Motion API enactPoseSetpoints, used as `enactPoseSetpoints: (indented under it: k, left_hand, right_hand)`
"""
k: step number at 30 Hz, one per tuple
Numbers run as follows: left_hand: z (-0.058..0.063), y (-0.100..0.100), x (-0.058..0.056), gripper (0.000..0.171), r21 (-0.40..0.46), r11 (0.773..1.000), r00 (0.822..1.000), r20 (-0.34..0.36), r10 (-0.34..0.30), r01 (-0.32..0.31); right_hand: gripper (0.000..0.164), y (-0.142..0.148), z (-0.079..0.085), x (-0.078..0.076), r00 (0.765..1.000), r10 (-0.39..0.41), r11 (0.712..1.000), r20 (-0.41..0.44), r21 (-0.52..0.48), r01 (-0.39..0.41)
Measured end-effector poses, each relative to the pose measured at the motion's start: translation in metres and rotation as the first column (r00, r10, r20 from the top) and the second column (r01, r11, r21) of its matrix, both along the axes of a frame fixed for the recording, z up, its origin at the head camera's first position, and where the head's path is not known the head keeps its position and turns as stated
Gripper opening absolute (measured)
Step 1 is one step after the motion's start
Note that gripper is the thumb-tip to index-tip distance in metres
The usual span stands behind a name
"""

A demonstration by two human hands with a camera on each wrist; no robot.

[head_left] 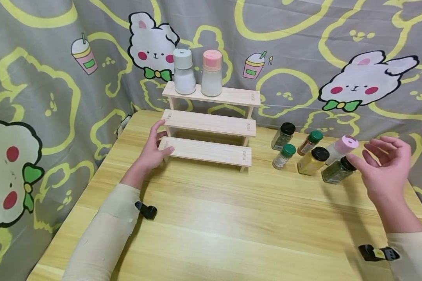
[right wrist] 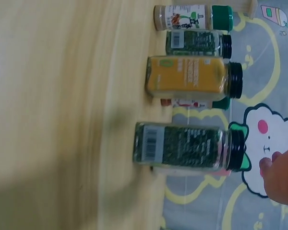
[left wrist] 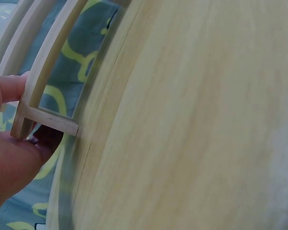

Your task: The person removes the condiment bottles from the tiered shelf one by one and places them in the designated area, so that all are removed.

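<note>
My left hand (head_left: pixel 150 151) grips the left end of the three-tier wooden rack (head_left: pixel 211 150), thumb on the lowest step. In the left wrist view, the thumb and fingers wrap around the end of a step (left wrist: pixel 34 93). My right hand (head_left: pixel 387 168) hovers with loosely bent fingers at the right, holding nothing. Nearest to it are a shaker with a pink lid (head_left: pixel 347 144) and a black-lidded jar of dark green herbs (head_left: pixel 332 174). In the right wrist view, the fingertips (right wrist: pixel 266 165) are beyond that herb jar's lid (right wrist: pixel 235 149), apart from it.
On the top step stand a pale-lidded shaker (head_left: pixel 185 80) and a pink-lidded one (head_left: pixel 211 82). Right of the rack are a yellow powder jar (head_left: pixel 309 164), another black-lidded herb jar (head_left: pixel 280 139) and two green-lidded jars (head_left: pixel 281 159). Patterned curtain (head_left: pixel 292 23) hangs behind the table (head_left: pixel 211 218).
</note>
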State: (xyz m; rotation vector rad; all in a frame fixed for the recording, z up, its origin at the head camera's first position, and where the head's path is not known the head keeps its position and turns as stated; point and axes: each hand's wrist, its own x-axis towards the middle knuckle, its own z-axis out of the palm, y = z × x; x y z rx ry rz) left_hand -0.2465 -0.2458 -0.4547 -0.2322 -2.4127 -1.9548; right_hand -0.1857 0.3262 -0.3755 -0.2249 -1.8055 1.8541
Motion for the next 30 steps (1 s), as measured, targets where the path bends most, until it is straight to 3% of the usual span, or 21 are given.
enactPoseSetpoints:
  k: [5,12,30]
  left_hand:
    - [0.001,0.001,0.001,0.093,0.009,1.000,1.000,0.005,0.005,-0.005]
    - [0.000,0.001,0.000,0.093,0.009,1.000,1.000,-0.003,0.006,-0.006]
    - [0.003,0.001,0.001,0.093,0.005,1.000,1.000,0.031,0.003,-0.003]
  right_hand:
    - [0.083,-0.011,0.007,-0.008,0.997,0.054,0.999,-0.057,-0.004,-0.054]
    - [0.082,-0.025,0.017,-0.017,0.986,0.134,0.986,-0.098,-0.089,-0.143]
    - [0.077,-0.074,0.025,-0.045,0.963,0.227,0.972,-0.143,-0.019,-0.232]
